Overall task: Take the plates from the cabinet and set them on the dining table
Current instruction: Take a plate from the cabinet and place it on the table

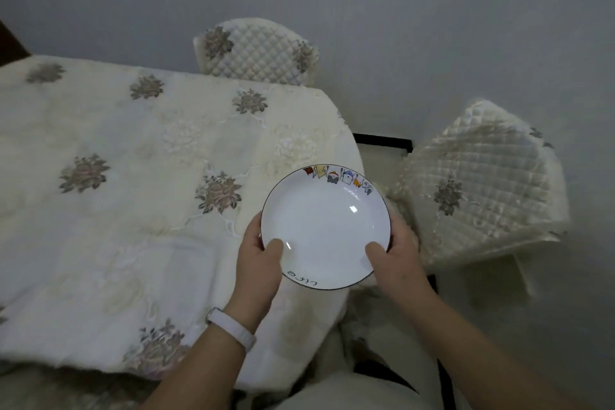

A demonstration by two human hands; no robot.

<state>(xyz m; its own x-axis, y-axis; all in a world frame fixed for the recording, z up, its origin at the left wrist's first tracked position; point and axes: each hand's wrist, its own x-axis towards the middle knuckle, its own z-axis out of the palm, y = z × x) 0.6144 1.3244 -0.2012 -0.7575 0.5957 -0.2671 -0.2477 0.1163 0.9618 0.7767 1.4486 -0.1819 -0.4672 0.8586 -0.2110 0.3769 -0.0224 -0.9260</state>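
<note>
White glazed ceramic with a thin dark line round its rim, the plate [324,226] is held level in both hands over the near right corner of the table [109,243], at about 4 o'clock on the tabletop. Whether its underside touches the cloth [173,143] I cannot tell. The left hand [258,260] grips the rim at 8 o'clock of the plate and the right hand [397,260] at 4 o'clock. Each thumb lies on the inner face, and the other fingers curl underneath, out of sight.

The risk, as I judge it, lies in the placing. The far right part of the plate hangs past the table's rounded edge, above the gap toward the quilted chair [479,183] at 3 o'clock. Let go here, it could tip off. The thick embroidered cloth also drapes over the edge and looks soft and uneven, so a plate set near the border may rock or slide with the fabric. Moving it toward 10 o'clock, well inside the edge, would be safer.

Small coloured cartoon figures [339,176] run along the rim from 12 to 1 o'clock. At 6 o'clock is a short handwritten word [303,278], upside down to the camera. It has four or so letters that I cannot read with certainty.
</note>
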